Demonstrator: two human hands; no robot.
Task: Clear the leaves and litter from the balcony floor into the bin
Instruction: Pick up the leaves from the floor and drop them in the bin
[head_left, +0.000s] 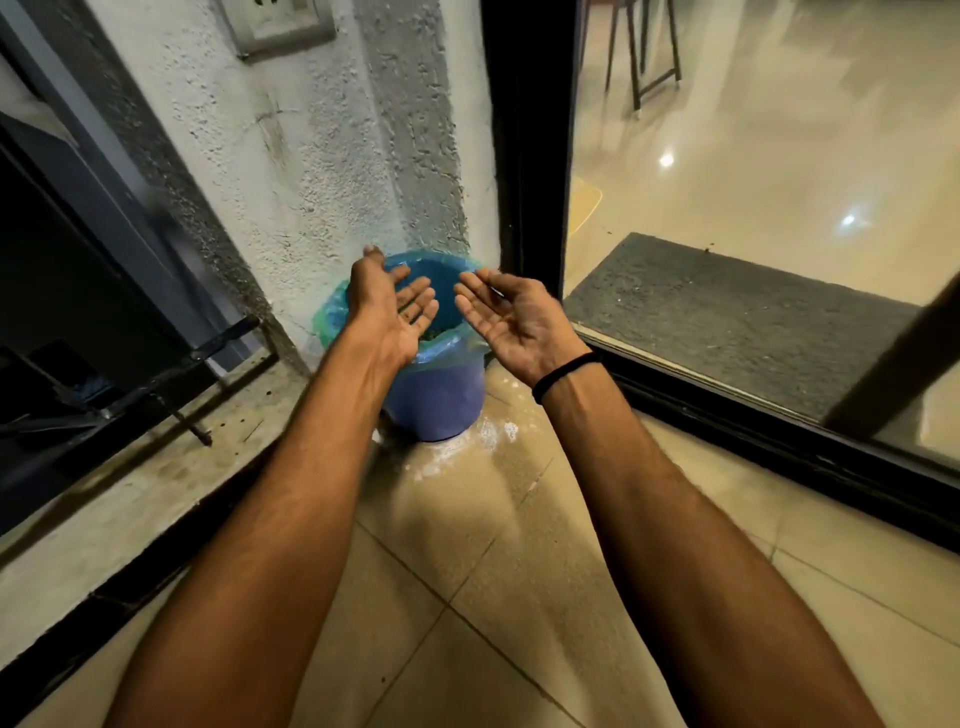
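A blue bin (441, 395) lined with a blue-green plastic bag stands in the corner against the rough white wall. Some dark green bits show inside it between my hands. My left hand (392, 306) hovers over the bin's left rim, palm turned inward, fingers straight and holding nothing. My right hand (511, 319) hovers over the right rim, palm up and facing the left one, fingers relaxed and empty. A black band circles my right wrist.
Beige floor tiles (493, 571) run toward me, with a whitish wet patch at the bin's base. A stone ledge with metal railing bars (156, 384) lies left. A black door frame (530, 156) and a grey doormat (727, 312) behind glass lie right.
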